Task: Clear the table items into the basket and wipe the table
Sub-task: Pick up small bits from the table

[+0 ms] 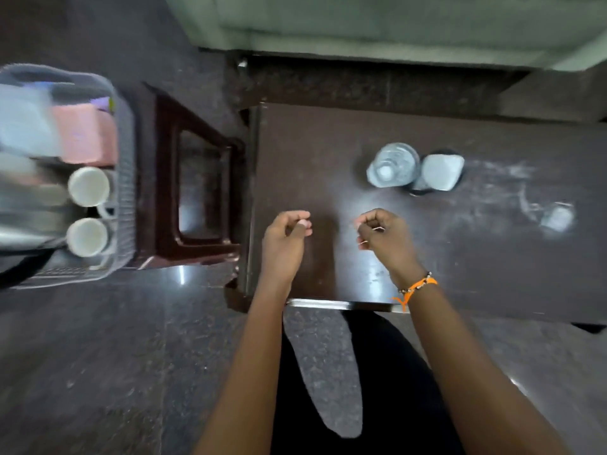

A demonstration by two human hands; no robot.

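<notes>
My right hand hovers over the left part of the dark brown table, fingers curled and pinching a couple of thin pale sticks. My left hand is beside it near the table's left edge, fingers curled; a pale pinkish spot shows at its fingertips, and I cannot tell whether it is a held thing. Further back stand a clear plastic bottle and a white-topped container. A small clear item lies to the right. The grey basket is at the far left.
The basket holds two white cups, a pink box and blurred items. A dark red plastic stool stands between basket and table. White smears mark the table's right part. A pale green cushion lies beyond the table.
</notes>
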